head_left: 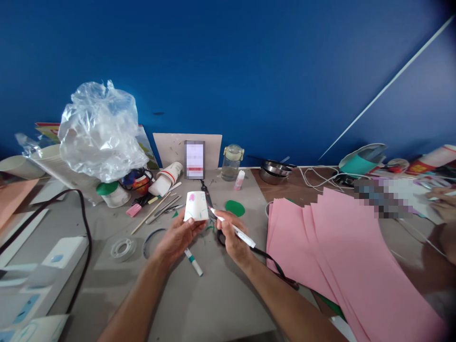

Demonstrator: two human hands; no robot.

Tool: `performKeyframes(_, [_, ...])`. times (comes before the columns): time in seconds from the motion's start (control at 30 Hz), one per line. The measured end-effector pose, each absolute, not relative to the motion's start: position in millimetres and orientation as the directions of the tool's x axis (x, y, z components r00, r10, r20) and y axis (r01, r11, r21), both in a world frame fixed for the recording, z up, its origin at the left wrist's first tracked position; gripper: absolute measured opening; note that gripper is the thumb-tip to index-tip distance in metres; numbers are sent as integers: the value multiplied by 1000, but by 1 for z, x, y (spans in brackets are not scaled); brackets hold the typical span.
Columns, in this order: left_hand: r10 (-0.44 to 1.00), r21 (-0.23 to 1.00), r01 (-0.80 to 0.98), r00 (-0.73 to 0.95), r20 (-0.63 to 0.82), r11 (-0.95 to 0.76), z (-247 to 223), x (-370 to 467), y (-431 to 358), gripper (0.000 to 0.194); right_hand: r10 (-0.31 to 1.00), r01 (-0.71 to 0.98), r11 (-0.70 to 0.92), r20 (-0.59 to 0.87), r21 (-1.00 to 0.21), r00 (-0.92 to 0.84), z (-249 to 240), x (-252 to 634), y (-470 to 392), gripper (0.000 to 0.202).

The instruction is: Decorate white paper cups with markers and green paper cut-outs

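One white paper cup (pixel 194 211), marked with a pink patch and green lines, sat pinched in the left hand (pixel 181 236) above the grey desk (pixel 221 306), and just beside it the right hand (pixel 231 243) gripped a slim white marker (pixel 244 236), pink tip close to the cup's side!

Grey tabletop (pixel 213 308) carried a teal-banded marker (pixel 194 262), tape roll (pixel 123 249) to its left, and green disc (pixel 235 208). Lidded jar (pixel 231 167) stood beside pink-and-white tube (pixel 239 180). Pink sheets (pixel 356 266) overlapped at right.
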State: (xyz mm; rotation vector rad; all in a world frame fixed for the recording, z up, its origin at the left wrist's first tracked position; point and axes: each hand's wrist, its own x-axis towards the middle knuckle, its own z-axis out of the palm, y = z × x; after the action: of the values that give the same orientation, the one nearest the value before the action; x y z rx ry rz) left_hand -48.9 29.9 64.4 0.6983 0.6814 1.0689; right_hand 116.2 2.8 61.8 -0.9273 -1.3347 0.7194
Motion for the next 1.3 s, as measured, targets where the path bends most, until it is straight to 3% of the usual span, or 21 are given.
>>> performKeyframes(0.17, [921,732,-591,369,-127,338,63,-51,30,43,910,-34,393,384,-919,155,63,110,1,21])
performKeyframes(0.4, [902,708,-597,409,-136,377,56,-54,32,30,922,11,378,377,-926,85,65,113,0,17])
performKeyframes(0.7, [915,691,-621,372,-157,371,61,-52,32,40,940,25,340,341,-940,24,64,113,1,14])
performKeyframes(1.3, [907,645,-649,377,-188,404,60,-55,32,30,929,41,367,368,-929,31,69,116,1,12])
